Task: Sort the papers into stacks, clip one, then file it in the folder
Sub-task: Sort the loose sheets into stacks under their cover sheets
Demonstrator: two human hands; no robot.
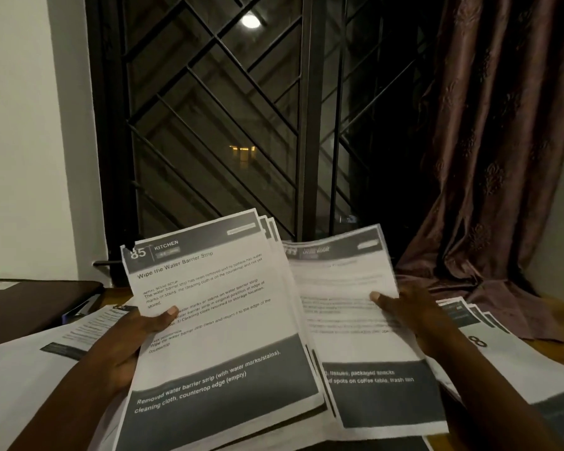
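My left hand point(134, 340) grips a sheaf of printed papers point(215, 320) by its left edge, thumb on the top sheet headed "85 KITCHEN". Several sheets fan out behind it. My right hand point(414, 315) pinches a single blurred sheet point(349, 323) at its right edge, pulled slightly to the right of the sheaf. Both are held up above the table. A dark folder point(30, 304) lies closed at the far left. No clip is visible.
More printed sheets lie on the wooden table: a pile at the left point(46, 362) and a fanned pile at the right point(502, 346). A barred window point(241, 109) stands behind, and a brown curtain point(489, 157) drapes onto the table's right back corner.
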